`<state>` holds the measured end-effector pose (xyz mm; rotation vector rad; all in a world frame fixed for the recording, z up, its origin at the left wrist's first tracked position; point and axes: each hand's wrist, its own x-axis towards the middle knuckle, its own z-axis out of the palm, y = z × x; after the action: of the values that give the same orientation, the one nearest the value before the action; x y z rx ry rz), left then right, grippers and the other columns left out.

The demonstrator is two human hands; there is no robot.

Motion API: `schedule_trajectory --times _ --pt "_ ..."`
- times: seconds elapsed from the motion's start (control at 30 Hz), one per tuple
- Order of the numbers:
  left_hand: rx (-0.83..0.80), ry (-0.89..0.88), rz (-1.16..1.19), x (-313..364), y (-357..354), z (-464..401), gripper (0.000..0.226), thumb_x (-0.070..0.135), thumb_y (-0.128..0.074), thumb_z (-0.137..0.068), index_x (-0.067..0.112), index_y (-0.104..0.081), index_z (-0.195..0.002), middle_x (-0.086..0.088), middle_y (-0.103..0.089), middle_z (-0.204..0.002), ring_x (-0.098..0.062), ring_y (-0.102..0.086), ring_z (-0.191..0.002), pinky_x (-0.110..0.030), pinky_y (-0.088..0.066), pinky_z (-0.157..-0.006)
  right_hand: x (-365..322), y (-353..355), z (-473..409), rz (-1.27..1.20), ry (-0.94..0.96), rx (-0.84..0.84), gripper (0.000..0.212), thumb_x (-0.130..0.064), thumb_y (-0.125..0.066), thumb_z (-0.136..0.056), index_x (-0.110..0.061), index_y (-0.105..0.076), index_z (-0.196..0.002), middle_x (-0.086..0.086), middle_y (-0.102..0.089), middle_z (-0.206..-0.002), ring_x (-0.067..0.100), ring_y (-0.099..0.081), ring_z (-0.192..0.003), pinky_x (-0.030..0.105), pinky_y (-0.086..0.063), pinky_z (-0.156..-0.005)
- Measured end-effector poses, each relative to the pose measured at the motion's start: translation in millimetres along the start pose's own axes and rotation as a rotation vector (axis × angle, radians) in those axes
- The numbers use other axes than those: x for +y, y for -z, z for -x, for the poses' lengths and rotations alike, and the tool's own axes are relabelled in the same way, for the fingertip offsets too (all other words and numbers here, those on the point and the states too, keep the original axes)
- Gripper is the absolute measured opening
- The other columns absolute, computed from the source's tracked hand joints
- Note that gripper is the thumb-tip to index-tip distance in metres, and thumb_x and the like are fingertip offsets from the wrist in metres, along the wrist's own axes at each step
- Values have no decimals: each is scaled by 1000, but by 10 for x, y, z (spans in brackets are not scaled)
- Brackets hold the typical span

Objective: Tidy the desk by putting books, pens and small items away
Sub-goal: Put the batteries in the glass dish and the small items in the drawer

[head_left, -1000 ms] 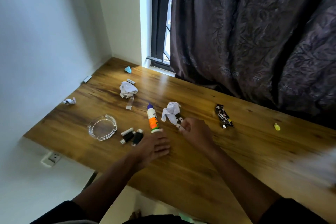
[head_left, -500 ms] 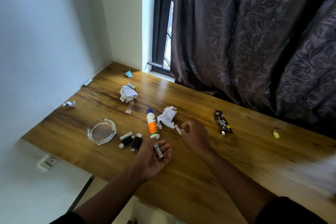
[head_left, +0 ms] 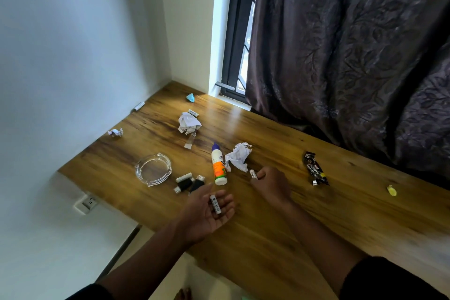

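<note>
My left hand lies palm up over the near edge of the wooden desk, with a small white battery resting across its fingers. My right hand is curled, pinching a second white battery just right of a glue bottle. A crumpled white paper lies beside the bottle. Three more batteries lie left of my left hand.
A glass ashtray sits at the left. Another crumpled paper and a battery lie farther back, a small paper scrap by the wall. A dark snack wrapper and a yellow bit are right. A dark curtain hangs behind.
My left hand has turned palm up and now carries a battery. My right hand has lifted a battery from beside the crumpled paper and drawn back slightly.
</note>
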<state>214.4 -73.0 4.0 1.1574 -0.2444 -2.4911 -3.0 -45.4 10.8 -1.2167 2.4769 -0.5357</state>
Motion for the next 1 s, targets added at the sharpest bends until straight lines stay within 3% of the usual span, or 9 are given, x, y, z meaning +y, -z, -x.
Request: schedule_trajectory --times 0.2,0.27,0.4,0.47,0.57,0.67,0.73,0.87,1.0 --pt "-51 -9 49 -43 15 -24 64 50 -53 -99 0 -56 -139 -23 -66 -125 -36 -64 -115 -48 -52 -104 -264 -6 466 -229 240 -24 14 -33 -75 -85 -24 -73 -96 -13 -70 -82 2 -66 -73 29 -59 -67" --pt "-79 -16 79 -56 7 -12 67 56 -44 -102 1 -61 -136 -20 -68 -127 -33 -69 -109 -45 -57 -94 -394 -48 572 -198 366 -107 17 -39 -74 -84 -26 -73 -96 -14 -70 -83 2 -66 -72 28 -59 -65" --pt "-124 -14 198 -48 32 70 66 54 -38 -102 -1 -72 -112 -17 -76 -102 -28 -77 -83 -39 -63 -67 -574 -145 669 -49 569 -178 26 -49 -68 -84 -27 -76 -98 -11 -70 -86 5 -62 -73 33 -57 -63" --pt "-116 -30 250 -21 105 81 63 49 -40 -101 -3 -74 -109 -17 -75 -102 -27 -74 -88 -39 -64 -70 -644 -156 687 -42 603 -162 26 -51 -68 -88 -28 -76 -98 -12 -70 -87 3 -58 -73 22 -50 -60" --pt "-35 -73 275 34 246 104 52 45 -41 -104 3 -63 -125 -15 -71 -110 -28 -69 -96 -42 -63 -74 -786 -133 646 -58 605 -94 15 -42 -69 -91 -30 -73 -98 -13 -68 -90 0 -54 -75 15 -37 -60" --pt "15 -102 290 82 360 198 49 42 -45 -105 3 -60 -131 -19 -69 -112 -31 -69 -99 -46 -63 -82 -1005 -140 518 -47 603 -107 11 -32 -66 -93 -27 -71 -102 -10 -70 -95 4 -58 -81 24 -47 -69" --pt "35 -118 302 115 421 284 47 40 -48 -105 0 -62 -125 -20 -69 -105 -33 -67 -100 -50 -61 -86 -1155 -185 405 -19 639 -132 15 -27 -62 -93 -24 -71 -104 -6 -71 -99 10 -63 -87 33 -55 -76" --pt "67 -164 318 243 579 431 45 37 -48 -105 0 -61 -127 -20 -70 -103 -33 -68 -99 -49 -61 -84 -1393 -455 119 117 708 -261 25 -23 -61 -94 -21 -71 -117 2 -69 -118 21 -64 -108 39 -53 -92" --pt "89 -216 344 382 762 556 46 35 -44 -107 -1 -58 -131 -21 -71 -102 -34 -67 -99 -50 -61 -84 -1569 -775 -18 298 762 -327 24 -27 -63 -92 -22 -71 -114 7 -64 -118 29 -61 -111 44 -52 -92"
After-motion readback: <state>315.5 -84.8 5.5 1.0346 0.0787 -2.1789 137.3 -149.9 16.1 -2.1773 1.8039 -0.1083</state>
